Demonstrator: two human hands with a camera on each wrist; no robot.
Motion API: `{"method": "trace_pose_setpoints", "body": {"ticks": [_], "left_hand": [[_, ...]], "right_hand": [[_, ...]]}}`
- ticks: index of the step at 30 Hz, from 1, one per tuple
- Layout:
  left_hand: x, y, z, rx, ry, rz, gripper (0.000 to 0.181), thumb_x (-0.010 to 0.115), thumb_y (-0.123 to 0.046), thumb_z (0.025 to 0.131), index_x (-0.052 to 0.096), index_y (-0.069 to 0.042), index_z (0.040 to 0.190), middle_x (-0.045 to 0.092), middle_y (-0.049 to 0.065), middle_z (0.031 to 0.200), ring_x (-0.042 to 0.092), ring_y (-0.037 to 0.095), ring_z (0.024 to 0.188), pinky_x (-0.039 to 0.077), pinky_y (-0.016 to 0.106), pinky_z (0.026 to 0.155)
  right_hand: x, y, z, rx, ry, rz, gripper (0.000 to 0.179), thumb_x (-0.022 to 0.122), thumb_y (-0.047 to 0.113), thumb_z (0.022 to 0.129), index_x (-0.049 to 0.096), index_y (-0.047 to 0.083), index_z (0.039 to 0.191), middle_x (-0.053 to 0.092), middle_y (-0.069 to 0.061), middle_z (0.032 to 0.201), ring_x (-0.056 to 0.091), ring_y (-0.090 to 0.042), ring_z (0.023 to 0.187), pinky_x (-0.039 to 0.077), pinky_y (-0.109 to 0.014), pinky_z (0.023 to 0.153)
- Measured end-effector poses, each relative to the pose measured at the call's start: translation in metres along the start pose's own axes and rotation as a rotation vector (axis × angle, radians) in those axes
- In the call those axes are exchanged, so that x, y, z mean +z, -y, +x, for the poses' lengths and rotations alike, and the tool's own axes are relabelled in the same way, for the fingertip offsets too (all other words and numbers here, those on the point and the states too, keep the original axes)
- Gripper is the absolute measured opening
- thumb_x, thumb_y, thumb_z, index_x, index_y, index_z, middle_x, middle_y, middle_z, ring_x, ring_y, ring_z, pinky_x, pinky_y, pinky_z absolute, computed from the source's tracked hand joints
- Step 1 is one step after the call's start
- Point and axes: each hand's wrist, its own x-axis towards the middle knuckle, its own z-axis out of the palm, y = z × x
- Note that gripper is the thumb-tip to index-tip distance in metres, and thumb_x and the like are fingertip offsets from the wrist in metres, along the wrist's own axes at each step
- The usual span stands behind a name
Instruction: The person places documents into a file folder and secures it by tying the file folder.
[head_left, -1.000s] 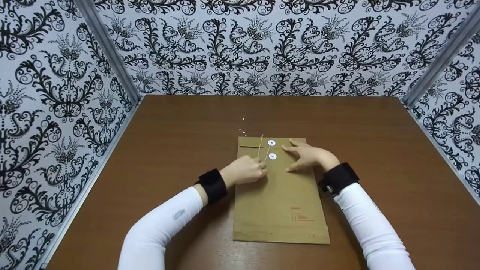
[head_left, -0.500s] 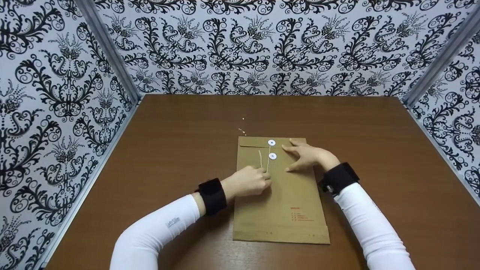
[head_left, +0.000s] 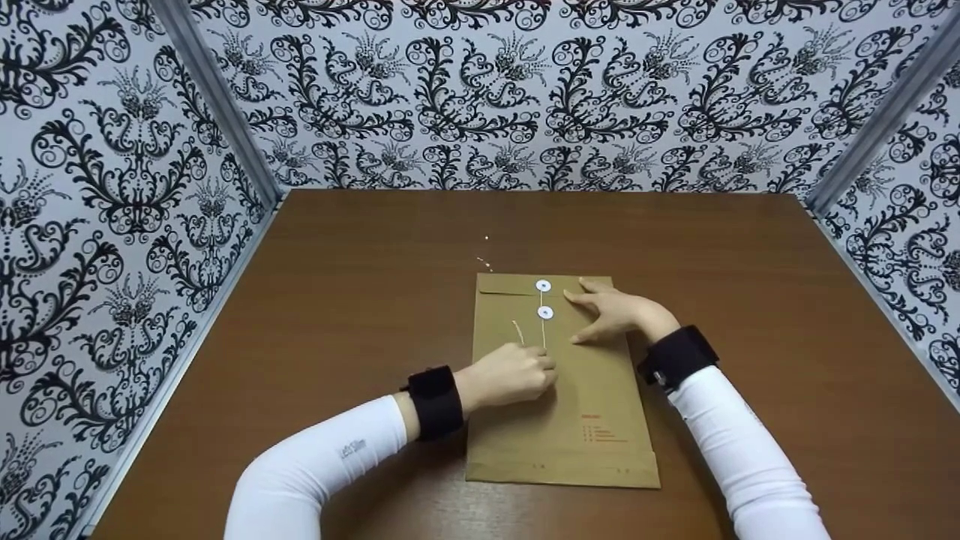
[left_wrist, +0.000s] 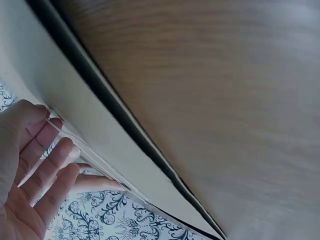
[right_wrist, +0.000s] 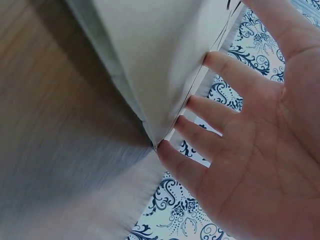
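A brown kraft envelope (head_left: 577, 390) lies flat on the table, its flap folded down at the far end. Two white button discs stand on it: an upper disc (head_left: 543, 286) on the flap and a lower disc (head_left: 545, 313) just below. A thin white string (head_left: 544, 331) runs from the discs toward me. My left hand (head_left: 511, 373) pinches that string over the envelope's middle, and a loose string end sticks up behind the knuckles. In the left wrist view the string (left_wrist: 75, 134) leaves between thumb and forefinger. My right hand (head_left: 616, 311) rests with spread fingertips on the envelope's upper right part.
The brown wooden table (head_left: 360, 262) extends around the envelope. Small pale scraps (head_left: 485, 263) lie just beyond its far edge. Patterned panels (head_left: 487, 90) border the table at the back and sides.
My left hand has drawn the string toward me and slightly right, so it now lies nearly straight past both discs. The right hand and envelope have stayed put.
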Motion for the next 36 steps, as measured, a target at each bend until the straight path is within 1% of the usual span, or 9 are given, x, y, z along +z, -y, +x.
{"method": "trace_pose_setpoints", "body": {"ticks": [5, 8, 15, 20, 24, 28, 31, 33, 36], "left_hand": [[-0.002, -0.005, 0.009, -0.016, 0.04, -0.013, 0.016, 0.061, -0.019, 0.095, 0.073, -0.021, 0.085, 0.073, -0.011, 0.091, 0.068, 0.007, 0.084, 0.057, 0.022, 0.061], [-0.002, -0.008, 0.016, -0.023, 0.046, -0.002, 0.017, 0.06, -0.021, 0.097, 0.074, -0.022, 0.087, 0.074, -0.011, 0.093, 0.069, 0.007, 0.085, 0.057, 0.023, 0.064], [0.002, -0.014, 0.03, -0.054, 0.039, 0.019, 0.017, 0.059, -0.024, 0.098, 0.074, -0.023, 0.089, 0.076, -0.011, 0.096, 0.071, 0.007, 0.088, 0.057, 0.022, 0.064], [0.002, -0.016, 0.036, -0.081, 0.031, 0.026, 0.016, 0.061, -0.024, 0.097, 0.075, -0.022, 0.092, 0.076, -0.011, 0.097, 0.072, 0.004, 0.093, 0.057, 0.02, 0.066], [0.002, -0.015, 0.036, -0.088, 0.042, -0.023, 0.014, 0.062, -0.026, 0.097, 0.075, -0.021, 0.093, 0.075, -0.009, 0.098, 0.073, 0.005, 0.095, 0.059, 0.021, 0.068], [0.0, -0.01, 0.033, -0.065, 0.047, -0.072, 0.014, 0.064, -0.028, 0.097, 0.074, -0.02, 0.092, 0.074, -0.008, 0.099, 0.073, 0.007, 0.095, 0.06, 0.023, 0.069], [-0.001, -0.005, 0.03, -0.062, 0.048, -0.083, 0.017, 0.062, -0.032, 0.099, 0.075, -0.022, 0.094, 0.074, -0.009, 0.1, 0.073, 0.007, 0.094, 0.06, 0.024, 0.069], [-0.001, -0.001, 0.028, -0.075, 0.04, -0.091, 0.019, 0.062, -0.036, 0.1, 0.075, -0.023, 0.096, 0.076, -0.009, 0.104, 0.073, 0.008, 0.092, 0.06, 0.024, 0.068], [-0.003, 0.007, 0.024, -0.109, 0.024, -0.116, 0.018, 0.063, -0.037, 0.099, 0.075, -0.023, 0.097, 0.076, -0.009, 0.103, 0.072, 0.009, 0.088, 0.059, 0.025, 0.066]], "right_hand": [[0.0, 0.0, 0.0, 0.011, 0.008, 0.0, 0.094, 0.077, 0.045, 0.088, 0.03, 0.011, 0.161, 0.01, -0.031, 0.169, 0.014, -0.055, 0.155, 0.021, -0.064, 0.125], [0.0, 0.0, 0.0, 0.011, 0.003, 0.006, 0.093, 0.077, 0.044, 0.087, 0.031, 0.01, 0.161, 0.01, -0.032, 0.169, 0.014, -0.056, 0.155, 0.022, -0.064, 0.125], [0.0, 0.0, -0.001, -0.005, -0.009, 0.023, 0.092, 0.078, 0.041, 0.087, 0.033, 0.008, 0.16, 0.011, -0.032, 0.169, 0.014, -0.056, 0.155, 0.024, -0.062, 0.125], [0.0, 0.0, -0.001, 0.0, -0.006, 0.017, 0.093, 0.079, 0.042, 0.087, 0.032, 0.01, 0.16, 0.011, -0.032, 0.168, 0.016, -0.056, 0.154, 0.026, -0.062, 0.124], [0.0, -0.001, -0.001, 0.002, -0.002, 0.011, 0.092, 0.078, 0.042, 0.088, 0.032, 0.011, 0.16, 0.011, -0.031, 0.169, 0.016, -0.055, 0.154, 0.025, -0.063, 0.125], [0.0, -0.001, -0.002, -0.002, -0.005, 0.018, 0.091, 0.078, 0.041, 0.088, 0.032, 0.01, 0.16, 0.01, -0.032, 0.169, 0.016, -0.056, 0.154, 0.024, -0.063, 0.125], [0.0, -0.001, -0.002, -0.003, -0.006, 0.026, 0.092, 0.078, 0.041, 0.088, 0.032, 0.009, 0.16, 0.01, -0.032, 0.168, 0.015, -0.056, 0.154, 0.024, -0.063, 0.125], [0.0, -0.001, -0.002, -0.007, -0.005, 0.028, 0.093, 0.079, 0.041, 0.088, 0.031, 0.008, 0.16, 0.01, -0.033, 0.168, 0.014, -0.056, 0.154, 0.023, -0.064, 0.125], [0.0, -0.001, -0.002, -0.013, -0.002, 0.03, 0.095, 0.079, 0.041, 0.087, 0.03, 0.007, 0.16, 0.01, -0.034, 0.168, 0.013, -0.057, 0.154, 0.021, -0.065, 0.125]]}}
